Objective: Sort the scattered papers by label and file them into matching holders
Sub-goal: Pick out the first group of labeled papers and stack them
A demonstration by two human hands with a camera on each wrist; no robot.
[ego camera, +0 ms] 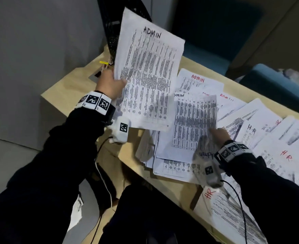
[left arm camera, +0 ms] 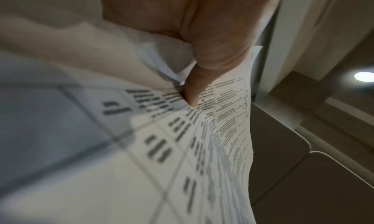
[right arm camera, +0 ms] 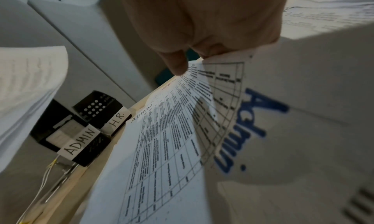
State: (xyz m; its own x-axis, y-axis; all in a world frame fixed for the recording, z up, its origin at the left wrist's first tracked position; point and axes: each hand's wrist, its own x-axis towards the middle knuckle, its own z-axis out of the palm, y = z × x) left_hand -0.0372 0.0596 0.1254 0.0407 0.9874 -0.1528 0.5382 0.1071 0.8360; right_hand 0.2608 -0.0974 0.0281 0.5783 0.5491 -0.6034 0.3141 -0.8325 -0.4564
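My left hand [ego camera: 117, 82] holds up a stack of printed sheets headed ADMIN in black [ego camera: 148, 71], thumb on the front; close up, that thumb [left arm camera: 194, 86] presses the sheets [left arm camera: 182, 147]. My right hand [ego camera: 215, 132] pinches the lower right corner of another ADMIN sheet [ego camera: 194, 120], lifted off the pile. In the right wrist view its thumb [right arm camera: 178, 66] lies on that sheet [right arm camera: 172, 139], beside a sheet marked Admin in blue [right arm camera: 253, 131]. Black holders labelled ADMIN [right arm camera: 81, 142] and H.R. [right arm camera: 117, 122] stand at the table's far left corner.
Loose sheets cover the wooden table [ego camera: 71, 85]: red ADMIN ones [ego camera: 198, 80] in the middle, H.R ones [ego camera: 251, 129] to the right, a red HR sheet [ego camera: 209, 193] near me. A black mesh holder [ego camera: 113, 23] rises behind the held stack. A blue chair [ego camera: 215, 32] stands beyond.
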